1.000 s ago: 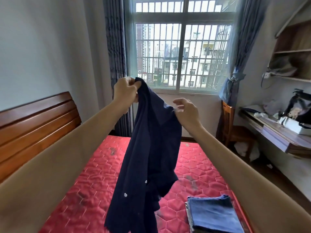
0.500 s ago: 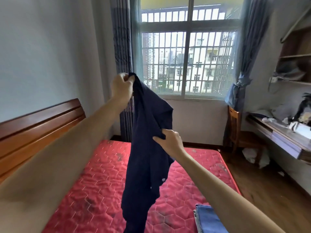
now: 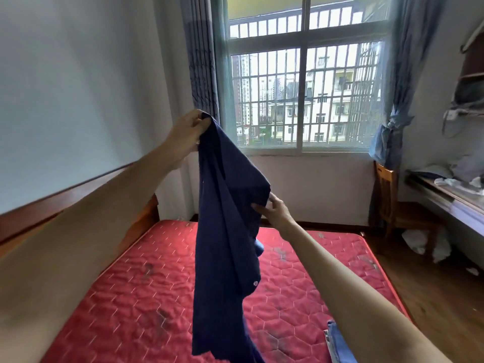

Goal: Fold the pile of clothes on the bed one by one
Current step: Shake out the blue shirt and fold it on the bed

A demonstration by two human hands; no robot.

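Over the bed (image 3: 146, 297), bare red quilted mattress, a navy garment (image 3: 225, 231) hung lengthwise, long axis vertical, clear of the surface. Window bars and curtains stood behind; a cluttered worktop (image 3: 445, 197) and chair (image 3: 387, 195) sat well off to the right, nothing in the way. Folded blue clothes (image 3: 337, 344) lay at the mattress's near right corner. Left hand (image 3: 187, 134) held the top, fingers pinching a bunched edge up high. Right hand (image 3: 272, 210) was lower, at the garment's right edge, thumb and fingers closing on a fold; a firm grip could not be confirmed. Judgement: the garment was being sorted out before laying flat; the right hand was nearer the loose side and needed a matching corner.
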